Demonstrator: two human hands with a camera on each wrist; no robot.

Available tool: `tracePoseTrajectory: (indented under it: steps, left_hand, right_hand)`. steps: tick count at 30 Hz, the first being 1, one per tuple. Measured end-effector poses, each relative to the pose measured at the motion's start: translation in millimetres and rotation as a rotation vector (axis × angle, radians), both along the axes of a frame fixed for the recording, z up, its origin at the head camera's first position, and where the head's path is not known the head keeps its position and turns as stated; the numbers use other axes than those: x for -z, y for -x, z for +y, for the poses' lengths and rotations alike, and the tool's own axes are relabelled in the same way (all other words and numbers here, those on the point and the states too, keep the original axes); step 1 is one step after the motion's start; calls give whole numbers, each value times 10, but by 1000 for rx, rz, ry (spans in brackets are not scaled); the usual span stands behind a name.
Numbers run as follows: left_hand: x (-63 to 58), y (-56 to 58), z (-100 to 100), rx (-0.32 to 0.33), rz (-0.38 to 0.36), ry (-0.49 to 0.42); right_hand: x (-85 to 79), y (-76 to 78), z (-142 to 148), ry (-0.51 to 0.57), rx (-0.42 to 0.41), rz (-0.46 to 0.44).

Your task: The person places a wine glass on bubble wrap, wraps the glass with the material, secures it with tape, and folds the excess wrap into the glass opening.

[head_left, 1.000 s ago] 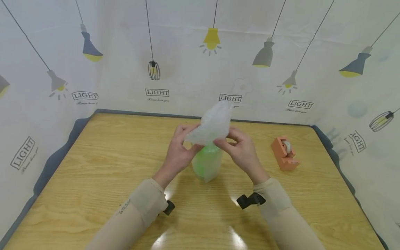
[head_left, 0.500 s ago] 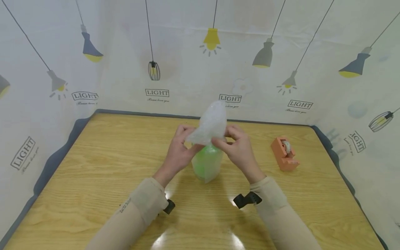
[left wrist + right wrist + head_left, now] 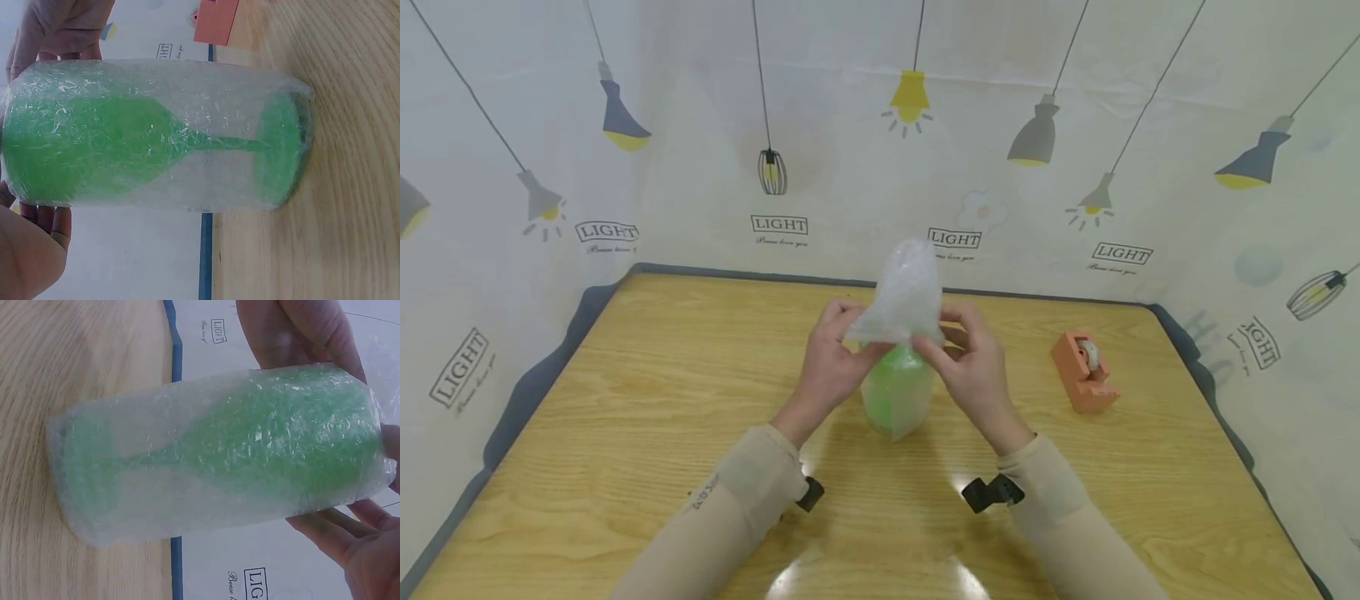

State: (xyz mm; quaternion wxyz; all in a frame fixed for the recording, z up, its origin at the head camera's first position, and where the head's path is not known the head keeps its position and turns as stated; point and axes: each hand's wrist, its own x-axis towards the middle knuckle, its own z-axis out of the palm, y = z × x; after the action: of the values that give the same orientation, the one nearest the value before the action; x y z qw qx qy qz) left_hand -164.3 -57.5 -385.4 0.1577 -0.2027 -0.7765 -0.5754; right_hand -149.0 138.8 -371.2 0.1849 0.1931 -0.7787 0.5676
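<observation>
A green wine glass (image 3: 128,137) stands upright on the table, rolled in clear bubble wrap (image 3: 904,287). Its bowl, stem and foot show through the wrap in both wrist views. Loose wrap rises above the rim in a folded, pointed flap. My left hand (image 3: 832,358) pinches the left side of that flap at rim height, thumb in front and fingers behind. On the opposite side my right hand (image 3: 976,362) pinches the wrap the same way, its thumb pressed near the middle of the rim. Some fingertips of both hands are hidden behind the wrap.
An orange tape dispenser (image 3: 1085,372) with a roll of clear tape stands on the wooden table (image 3: 662,375), right of the hands. A pale curtain (image 3: 842,108) printed with lamps hangs behind and along both sides of the table.
The top of the wrap flap has swung from leaning right to nearly upright. My right hand has shifted slightly left; my left hand keeps its place.
</observation>
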Motion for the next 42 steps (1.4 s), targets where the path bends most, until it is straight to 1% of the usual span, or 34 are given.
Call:
tracePoseTrajectory:
  steps: [4,7,10,15,18,21,23,26,29,31,34,36,39,42]
  left_hand:
    - [-15,-11,7,-15,-15,5]
    - [-19,-17,14,-24,-6,3]
    - [-13,-19,25,-28,7,-3]
    - [-9,-26,45,-28,-32,-33]
    - [-3,-25,50,-28,-54,-43]
    - [7,-27,39,-11,-52,-45]
    - [13,-30,22,11,-50,-44]
    - [16,-36,-15,54,-65,-35]
    - [24,-34,-55,94,-89,-32]
    - [29,-32,-79,110,-87,-33]
    - [36,-32,-104,116,-73,-55]
    - [31,-33,-110,102,-62,-63]
    - [4,-35,-112,81,-58,-78]
    - [-40,-29,-121,82,-50,-63]
  right_hand:
    - [16,-9,25,-19,-30,53]
    - [7,-14,26,-46,-34,74]
    - [-2,-8,10,-90,-4,104]
    - [-10,0,-36,-130,65,152]
    - [-22,-5,-61,-126,105,138]
    - [-43,-16,-80,-110,132,92]
    - [-55,-23,-88,-106,143,59]
    - [-62,-26,-91,-103,150,30]
    - [-64,-24,-91,-103,149,21]
    - [-65,-24,-92,-102,140,27]
    - [-67,-23,-98,-107,121,39]
    - [-68,-24,-100,-110,111,45]
    - [-67,-24,-98,-125,111,57]
    - [-81,-32,-92,-146,112,68]
